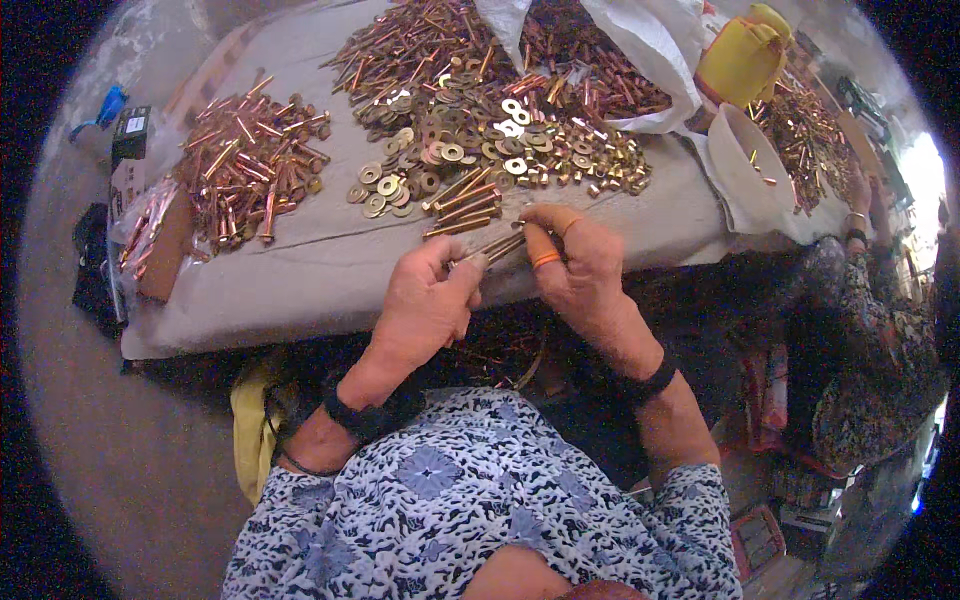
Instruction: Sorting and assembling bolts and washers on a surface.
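One clear plastic bag [150,235] of bolts, on the left edge of the tabletop [240,310], well out to the left of the left grip [425,300]. Next, nearer to that grip but apart from it, a loose left pile [245,165] of copper-coloured bolts. Far beyond the grip, a larger back heap [420,45] of the same kind.

Folded around a few slim bolts [508,243], thumb and fingers of the left grip, with shanks slanting out toward the right grip [585,270]; exact count hidden. Just beyond the left grip, a short row of bolts [468,208], nearly parallel; past these, scattered flat washers [435,128].

Drawn narrow at the far ends of the held bolts, fingertips of the right grip, with orange bands [547,259] on one finger; impossible to tell whether pinching a bolt end or a small loose part. Beyond this grip, short metal sleeves [610,168]; farther off to its right, a white sack [655,50] and a white tub [735,165].

In hand, by judgement: fitting or lining up small parts at the bolt ends. Called for next, probably: steadying the bolts in the left grip, squaring their ends with the right, then laying them beside the row.
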A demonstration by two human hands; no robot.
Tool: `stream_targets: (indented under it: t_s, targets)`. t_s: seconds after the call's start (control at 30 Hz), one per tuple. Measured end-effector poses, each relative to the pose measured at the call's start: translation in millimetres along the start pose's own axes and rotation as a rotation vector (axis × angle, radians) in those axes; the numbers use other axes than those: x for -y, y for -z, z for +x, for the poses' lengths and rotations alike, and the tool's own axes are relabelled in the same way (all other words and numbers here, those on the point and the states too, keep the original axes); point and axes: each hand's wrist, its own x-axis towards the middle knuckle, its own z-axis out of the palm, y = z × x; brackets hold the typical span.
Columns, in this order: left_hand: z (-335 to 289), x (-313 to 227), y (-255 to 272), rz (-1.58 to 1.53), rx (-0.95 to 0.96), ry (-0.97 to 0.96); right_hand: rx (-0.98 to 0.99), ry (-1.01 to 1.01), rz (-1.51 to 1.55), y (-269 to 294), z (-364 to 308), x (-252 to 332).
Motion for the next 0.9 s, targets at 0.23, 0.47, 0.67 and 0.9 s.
stream_targets:
  t_s: [0.23, 0.47, 0.67, 0.9]
  targets:
    - [-2, 0, -1, -0.484, 0.081, 0.175, -0.101, -0.175, 0.111, -3, -7, 4]
    - [-1, -2, 3, -0.715, 0.199, 0.229, -0.089, 0.512, -0.148, 0, -1, -12]
    - [4, -1, 8, -0.744, 0.166, 0.188, 0.054, 0.125, -0.025, 11, 9, 11]
    - [3, -9, 13, -0.634, 0.144, 0.148, -0.205, 0.064, -0.826, 35, 76, -63]
